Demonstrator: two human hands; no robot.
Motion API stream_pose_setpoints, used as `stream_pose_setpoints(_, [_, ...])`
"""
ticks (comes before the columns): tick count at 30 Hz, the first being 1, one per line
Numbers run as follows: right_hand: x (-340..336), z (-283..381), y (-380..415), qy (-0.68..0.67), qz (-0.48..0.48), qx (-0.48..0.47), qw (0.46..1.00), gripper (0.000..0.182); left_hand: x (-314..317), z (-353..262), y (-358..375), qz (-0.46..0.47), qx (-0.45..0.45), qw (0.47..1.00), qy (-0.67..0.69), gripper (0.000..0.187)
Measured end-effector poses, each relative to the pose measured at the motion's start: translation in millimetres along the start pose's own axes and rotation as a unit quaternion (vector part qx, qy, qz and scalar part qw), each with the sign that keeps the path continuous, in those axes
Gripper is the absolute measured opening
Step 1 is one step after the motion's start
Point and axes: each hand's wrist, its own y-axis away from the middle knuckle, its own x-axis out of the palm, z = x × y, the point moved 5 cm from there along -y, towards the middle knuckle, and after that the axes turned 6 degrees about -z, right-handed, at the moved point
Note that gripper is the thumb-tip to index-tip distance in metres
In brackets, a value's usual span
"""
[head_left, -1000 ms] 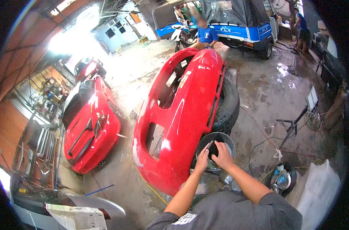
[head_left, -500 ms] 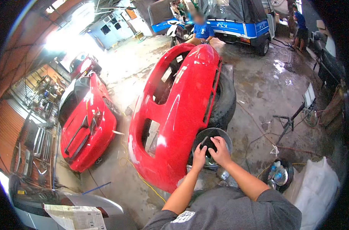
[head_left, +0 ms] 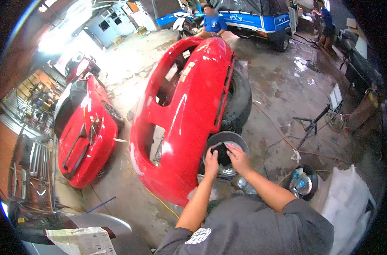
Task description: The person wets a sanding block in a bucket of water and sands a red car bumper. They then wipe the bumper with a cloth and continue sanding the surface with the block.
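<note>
My left hand (head_left: 211, 162) and my right hand (head_left: 239, 160) are over a round grey bucket (head_left: 239, 137), beside the lower right edge of a large red car bumper (head_left: 182, 140). The fingers of my left hand are closed at the edge of a dark thing (head_left: 221, 154) between the hands. My right hand's fingers are pressed together on its other side. Whether that dark thing is a held sheet or lies in the bucket is hard to tell.
A tire (head_left: 240, 106) lies behind the bumper. Left stands a red car (head_left: 87, 136). A metal stand (head_left: 310, 125) and a black container (head_left: 311, 185) of bottles are right. A person in blue (head_left: 214, 24) sits beyond the bumper; another (head_left: 326, 25) stands far right.
The whole view has shifted, so the scene sits further left and higher. My hands have turned slightly, and the small thin piece seen at my left fingertips no longer shows clearly.
</note>
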Motion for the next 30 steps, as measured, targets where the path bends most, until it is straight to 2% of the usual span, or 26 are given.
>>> stream_pose_setpoints(2, [-4, 14, 1, -0.01, 0.009, 0.043, 0.999, 0.034, 1, 32, -14, -0.035, 0.047, 0.997, -0.043, 0.041])
stream_pose_setpoints(3, [-2, 7, 3, -0.019, -0.019, -0.014, 1.0, 0.033, 4, 17, -10, -0.022, 0.063, 0.997, -0.026, 0.038])
stream_pose_setpoints(4, [-1, 6, 4, -0.02, -0.009, -0.015, 1.0, 0.033, 6, -6, -3, -0.01, 0.078, 0.997, -0.01, 0.036])
stream_pose_setpoints(6, [-2, 12, 3, -0.013, 0.006, -0.019, 1.0, 0.036, 7, -29, 6, -0.047, 0.072, 0.995, -0.057, 0.035])
stream_pose_setpoints(8, [1, 14, 5, 0.021, 0.02, -0.057, 0.998, 0.045, 5, -6, -3, -0.053, 0.071, 0.994, -0.061, 0.036])
stream_pose_setpoints(10, [3, 18, 4, 0.06, 0.031, -0.097, 0.993, 0.057, 5, 2, -6, -0.044, 0.056, 0.996, -0.052, 0.04])
stream_pose_setpoints(12, [6, 24, 7, 0.103, 0.039, -0.134, 0.985, 0.07, 5, 5, -2, -0.071, 0.061, 0.989, -0.111, 0.047])
stream_pose_setpoints(13, [9, 25, 8, 0.124, 0.052, -0.144, 0.98, 0.083, 6, 3, -3, -0.084, 0.067, 0.984, -0.14, 0.05])
stream_pose_setpoints(16, [12, 29, 11, 0.206, 0.051, -0.13, 0.968, 0.088, 12, -13, 9, -0.118, 0.082, 0.972, -0.188, 0.061])
stream_pose_setpoints(17, [14, 26, 11, 0.204, 0.036, -0.139, 0.968, 0.091, 13, -14, 9, -0.083, 0.02, 0.987, -0.139, 0.067])
stream_pose_setpoints(21, [17, 25, 11, 0.249, 0.05, -0.126, 0.959, 0.088, 15, -12, 9, -0.086, -0.058, 0.976, -0.19, 0.069])
stream_pose_setpoints(24, [15, 27, 6, 0.226, 0.065, -0.104, 0.966, 0.082, 11, 4, -1, -0.08, -0.01, 0.973, -0.218, 0.069])
stream_pose_setpoints(25, [16, 25, 5, 0.205, 0.068, -0.095, 0.972, 0.081, 9, -3, -1, -0.08, -0.018, 0.973, -0.215, 0.068])
stream_pose_setpoints(28, [14, 25, 2, 0.142, 0.066, -0.064, 0.986, 0.075, 6, 0, -2, -0.074, -0.02, 0.995, -0.071, 0.059])
stream_pose_setpoints(30, [17, 17, 3, 0.15, 0.083, -0.067, 0.983, 0.078, 6, 1, -1, -0.025, -0.05, 0.996, -0.069, 0.05])
